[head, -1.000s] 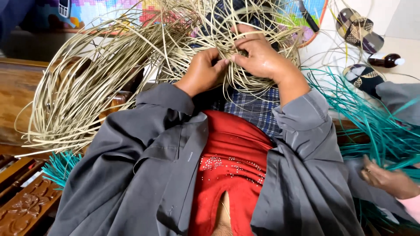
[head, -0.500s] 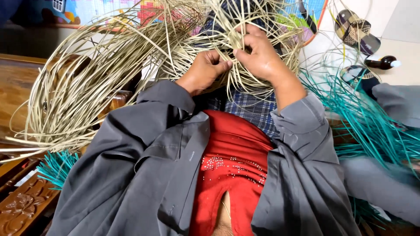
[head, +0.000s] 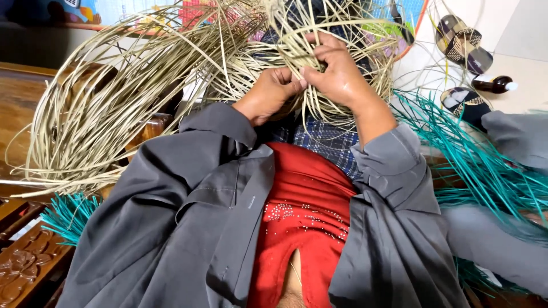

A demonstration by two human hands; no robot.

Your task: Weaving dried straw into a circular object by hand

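Pale straw strips (head: 114,102) fan out in long loops to the left of the hands and bunch into a woven knot above the lap. Teal strips (head: 479,159) lie to the right of that knot, and more teal shows low on the left. Carved wooden furniture (head: 28,268) sits under the straw fan's lower end. Sandals (head: 462,45) and a dark bottle (head: 494,84) lie beyond the teal strips.

Left hand (head: 271,94): fingers curled shut on strips at the knot's lower edge. Right hand (head: 337,74): fingers pinched on strips just beside the left, touching it.

Step, as judged: mid-weave, tightening a crossing. The next move likely calls for steady tension while one strand is threaded.
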